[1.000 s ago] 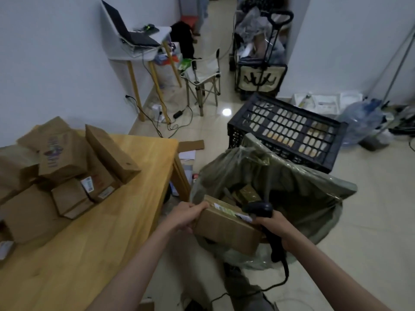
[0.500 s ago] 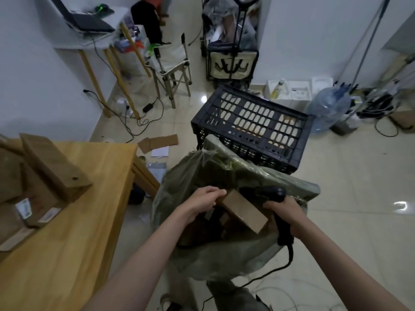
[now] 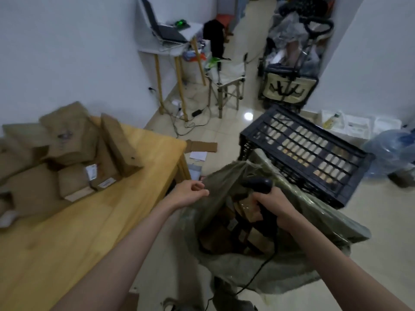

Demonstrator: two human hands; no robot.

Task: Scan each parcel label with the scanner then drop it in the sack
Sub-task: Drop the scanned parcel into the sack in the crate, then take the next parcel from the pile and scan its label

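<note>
A woven, matt olive plastic sack is seen. Matt brown cardboard parcels are stacked on a smooth, light wooden table. The scanner is black plastic. The floor tiles are glossy.

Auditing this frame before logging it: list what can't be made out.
- Parcel labels, head view: too small and blurred to read.
- Sack contents: dark inside, partly behind the right hand and scanner.
- Parcel pile: cut off by the left edge.
- Left hand: whether it touches the sack is unclear.
</note>
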